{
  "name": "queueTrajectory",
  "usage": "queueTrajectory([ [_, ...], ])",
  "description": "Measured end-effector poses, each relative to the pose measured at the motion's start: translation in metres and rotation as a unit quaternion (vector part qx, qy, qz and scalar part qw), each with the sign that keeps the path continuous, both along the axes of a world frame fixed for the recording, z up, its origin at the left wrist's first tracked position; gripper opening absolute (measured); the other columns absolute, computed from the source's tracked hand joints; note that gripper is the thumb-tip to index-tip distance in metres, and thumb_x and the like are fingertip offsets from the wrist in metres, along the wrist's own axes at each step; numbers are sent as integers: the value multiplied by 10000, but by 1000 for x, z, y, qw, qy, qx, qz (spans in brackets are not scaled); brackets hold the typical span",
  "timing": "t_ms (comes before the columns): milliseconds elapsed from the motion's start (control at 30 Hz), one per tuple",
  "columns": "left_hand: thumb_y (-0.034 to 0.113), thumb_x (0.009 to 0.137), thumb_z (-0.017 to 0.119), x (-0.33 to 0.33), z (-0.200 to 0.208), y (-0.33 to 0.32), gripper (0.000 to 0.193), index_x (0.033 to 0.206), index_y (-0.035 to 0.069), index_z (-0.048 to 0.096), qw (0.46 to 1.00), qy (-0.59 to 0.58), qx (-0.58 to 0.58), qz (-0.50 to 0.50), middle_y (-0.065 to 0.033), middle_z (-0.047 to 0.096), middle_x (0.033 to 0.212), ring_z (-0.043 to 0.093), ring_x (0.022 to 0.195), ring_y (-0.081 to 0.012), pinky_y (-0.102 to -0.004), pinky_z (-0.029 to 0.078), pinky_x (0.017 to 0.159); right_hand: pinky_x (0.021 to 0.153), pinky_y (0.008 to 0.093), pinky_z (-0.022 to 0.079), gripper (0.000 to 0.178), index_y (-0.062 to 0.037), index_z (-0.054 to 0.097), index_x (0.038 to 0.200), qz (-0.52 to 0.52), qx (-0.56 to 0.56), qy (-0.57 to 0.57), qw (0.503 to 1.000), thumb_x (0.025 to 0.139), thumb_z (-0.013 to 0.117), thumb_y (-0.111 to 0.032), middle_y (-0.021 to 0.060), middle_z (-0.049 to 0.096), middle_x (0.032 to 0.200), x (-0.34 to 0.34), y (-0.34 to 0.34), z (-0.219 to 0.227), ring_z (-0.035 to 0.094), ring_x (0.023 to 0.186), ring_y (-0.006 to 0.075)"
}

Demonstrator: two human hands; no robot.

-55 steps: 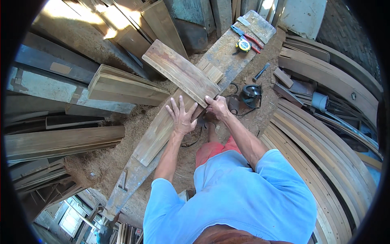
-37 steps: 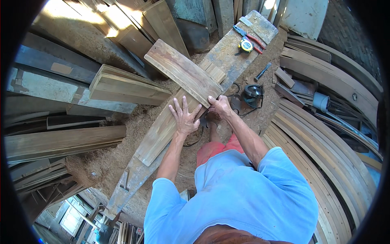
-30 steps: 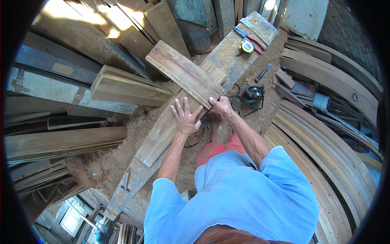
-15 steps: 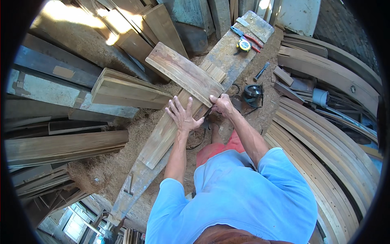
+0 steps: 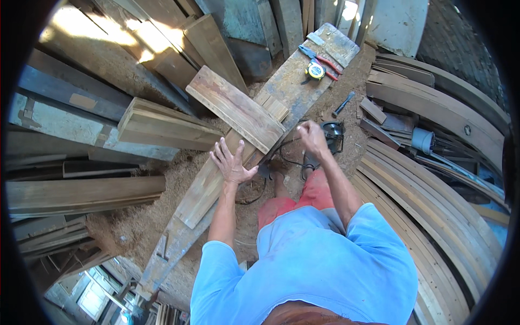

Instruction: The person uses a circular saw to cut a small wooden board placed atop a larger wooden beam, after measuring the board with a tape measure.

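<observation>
The left hand point(image 5: 232, 164) is wide open on the long board point(image 5: 198, 195), which lies along the bench point(image 5: 176, 245). The right hand point(image 5: 314, 140) bends its fingers beside the bench's right edge; I can't tell if it's closed. The short board point(image 5: 234, 108) lies across, poking past the left edge. Pliers point(image 5: 328, 66) sit near the far end.

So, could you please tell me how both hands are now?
Left hand: open, spread over the long board.
Right hand: partly curled; whether it holds anything cannot be told.

I'm looking steeply down from head height (the fisheye is bending everything near its rim), framing the left hand point(image 5: 232, 164), right hand point(image 5: 313, 138) and counter point(image 5: 290, 76) close below.
</observation>
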State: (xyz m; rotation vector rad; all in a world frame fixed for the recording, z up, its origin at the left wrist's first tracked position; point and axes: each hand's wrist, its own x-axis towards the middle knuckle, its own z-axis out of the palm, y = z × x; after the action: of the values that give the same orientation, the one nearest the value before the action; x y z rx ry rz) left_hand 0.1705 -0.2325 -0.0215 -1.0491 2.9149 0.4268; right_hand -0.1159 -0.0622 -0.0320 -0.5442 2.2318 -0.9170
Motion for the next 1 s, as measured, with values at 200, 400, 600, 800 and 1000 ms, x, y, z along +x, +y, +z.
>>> queueTrajectory([
  [200,581,490,933,-2,3,-2,1293,1615,401,323,1000,-7,0,2,-323,158,1691,157,1531,-574,-789,126,1183,932,502,550,351,-11,729,1065,128,71,5,989,958,680,-342,229,761,1037,-25,-12,13,723,1037,415],
  [400,572,467,943,-3,4,0,1295,1599,393,340,1000,-12,2,4,-307,140,1702,134,1545,-558,-787,122,1185,784,429,568,434,29,728,1005,33,-2,-187,982,908,768,-391,191,744,884,17,-33,-4,734,859,286],
  [600,574,474,943,-5,5,1,1286,1595,396,337,1000,-17,13,5,-311,144,1694,115,1549,-563,-787,103,1189,662,369,531,398,54,716,967,-37,-68,-256,964,925,785,-335,101,704,804,36,-45,-37,649,711,159],
  [800,577,495,933,-7,6,0,1254,1592,369,361,1000,-12,6,4,-318,158,1686,140,1537,-568,-785,101,1190,625,298,486,321,45,727,1025,-57,-121,-302,944,960,769,-267,37,689,822,32,-46,-33,599,697,110],
  [1000,572,504,932,-5,8,-1,1236,1587,354,380,1000,-11,7,5,-317,162,1686,154,1535,-567,-784,102,1191,627,298,497,292,43,728,1040,-61,-124,-316,939,977,752,-241,47,707,829,34,-47,-27,628,697,114],
])
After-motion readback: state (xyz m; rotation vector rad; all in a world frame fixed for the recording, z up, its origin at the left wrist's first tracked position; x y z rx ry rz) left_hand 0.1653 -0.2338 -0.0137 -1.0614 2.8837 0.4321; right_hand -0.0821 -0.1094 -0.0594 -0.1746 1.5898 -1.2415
